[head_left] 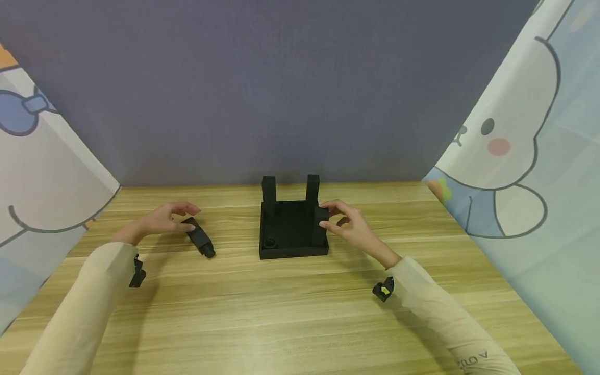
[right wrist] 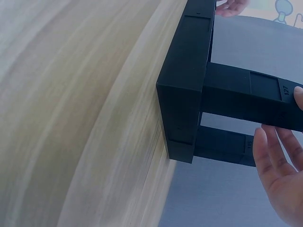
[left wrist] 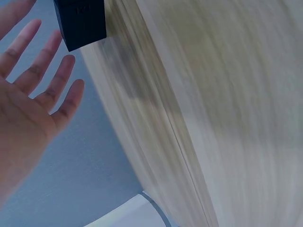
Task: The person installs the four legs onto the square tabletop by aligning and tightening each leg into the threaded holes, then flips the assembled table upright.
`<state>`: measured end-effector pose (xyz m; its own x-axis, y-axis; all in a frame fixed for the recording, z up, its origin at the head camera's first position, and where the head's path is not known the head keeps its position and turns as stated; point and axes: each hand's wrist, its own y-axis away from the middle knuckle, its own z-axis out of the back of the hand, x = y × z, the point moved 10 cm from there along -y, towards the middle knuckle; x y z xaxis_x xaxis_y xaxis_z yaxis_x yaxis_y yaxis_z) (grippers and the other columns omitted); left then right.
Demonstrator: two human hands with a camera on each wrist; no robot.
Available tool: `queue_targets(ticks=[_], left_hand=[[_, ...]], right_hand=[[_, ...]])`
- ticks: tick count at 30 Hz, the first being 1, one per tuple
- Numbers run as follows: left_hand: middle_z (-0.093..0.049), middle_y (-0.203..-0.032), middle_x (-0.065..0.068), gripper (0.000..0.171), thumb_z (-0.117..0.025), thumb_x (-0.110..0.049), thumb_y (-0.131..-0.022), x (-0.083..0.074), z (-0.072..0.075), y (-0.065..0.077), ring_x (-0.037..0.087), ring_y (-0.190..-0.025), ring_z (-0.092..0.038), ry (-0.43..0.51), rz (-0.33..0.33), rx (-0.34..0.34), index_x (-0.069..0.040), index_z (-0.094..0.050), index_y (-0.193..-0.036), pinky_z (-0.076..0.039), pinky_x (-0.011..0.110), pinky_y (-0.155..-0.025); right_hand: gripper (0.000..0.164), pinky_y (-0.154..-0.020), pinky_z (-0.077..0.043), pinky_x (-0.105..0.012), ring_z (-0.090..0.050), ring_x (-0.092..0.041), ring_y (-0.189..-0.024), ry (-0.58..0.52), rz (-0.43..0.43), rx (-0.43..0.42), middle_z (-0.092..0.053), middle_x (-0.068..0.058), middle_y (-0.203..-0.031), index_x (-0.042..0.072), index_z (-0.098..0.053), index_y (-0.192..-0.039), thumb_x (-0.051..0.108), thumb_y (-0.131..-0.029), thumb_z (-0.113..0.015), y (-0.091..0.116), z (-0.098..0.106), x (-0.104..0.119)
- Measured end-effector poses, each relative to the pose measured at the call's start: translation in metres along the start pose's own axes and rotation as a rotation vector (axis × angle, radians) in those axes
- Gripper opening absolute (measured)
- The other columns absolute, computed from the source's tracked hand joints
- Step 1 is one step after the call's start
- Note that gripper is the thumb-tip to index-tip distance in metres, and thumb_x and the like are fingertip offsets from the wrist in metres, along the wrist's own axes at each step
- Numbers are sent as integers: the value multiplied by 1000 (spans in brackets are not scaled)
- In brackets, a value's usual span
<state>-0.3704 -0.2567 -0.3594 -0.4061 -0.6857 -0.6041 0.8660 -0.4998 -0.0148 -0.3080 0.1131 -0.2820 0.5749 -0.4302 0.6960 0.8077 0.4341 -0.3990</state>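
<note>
My left hand (head_left: 167, 219) is at the left, its fingers spread and extended in the left wrist view. Its thumb tip overlaps the upper end of a loose black post (head_left: 199, 237), which lies slantwise on the table with its narrower, round peg end nearer me. To the right sits a square black base (head_left: 292, 253) with a low rim. Two posts stand at its back corners, and a third post (head_left: 319, 229) rises at its front right. My right hand (head_left: 353, 225) pinches this one near its top between thumb and fingers. A round socket (head_left: 270, 242) shows at the base's front left corner.
All of this is on a wood-grain table (head_left: 262, 312). A grey panel (head_left: 281, 94) stands behind it, and cartoon-printed sheets (head_left: 515, 130) flank both sides. The post in my right hand carries the number 127 in the right wrist view.
</note>
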Motion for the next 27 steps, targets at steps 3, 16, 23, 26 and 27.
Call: queue_targets(ticks=[3,16,23,26,27], left_hand=[[-50,-125,26,50,-68,-16,-82,2,-5,3,46,-114,-43,9,16,45,3,-49,-124,-35,60,-92],[-51,-122,26,52,-72,-14,-77,3,-9,11,49,-113,-43,9,2,94,0,-51,-123,-34,62,-90],[-51,-121,27,53,-73,-10,-75,5,-9,10,51,-110,-45,16,-17,93,3,-50,-121,-35,64,-87],[-51,-121,27,54,-74,-8,-74,8,-10,7,53,-108,-46,11,-7,90,3,-50,-121,-34,67,-86],[-51,-121,28,53,-74,-8,-74,9,-10,6,54,-108,-46,8,-6,89,3,-50,-121,-33,67,-86]], right_hand=[[35,-65,-51,-36,-59,-30,-94,2,-1,-2,-61,-19,-107,-1,-56,-117,4,-83,-65,0,0,0],[36,-65,-51,-36,-59,-29,-94,-4,-9,-4,-61,-19,-106,-1,-56,-117,4,-83,-65,0,0,0],[35,-65,-51,-37,-59,-29,-93,-3,-7,-6,-61,-19,-106,-1,-56,-116,4,-83,-66,0,0,1],[35,-65,-51,-37,-59,-30,-93,-5,-4,-7,-61,-20,-106,-2,-56,-116,4,-83,-66,0,0,0],[35,-65,-51,-36,-59,-30,-93,-6,-3,-7,-61,-20,-106,-1,-56,-116,4,-83,-65,0,0,0]])
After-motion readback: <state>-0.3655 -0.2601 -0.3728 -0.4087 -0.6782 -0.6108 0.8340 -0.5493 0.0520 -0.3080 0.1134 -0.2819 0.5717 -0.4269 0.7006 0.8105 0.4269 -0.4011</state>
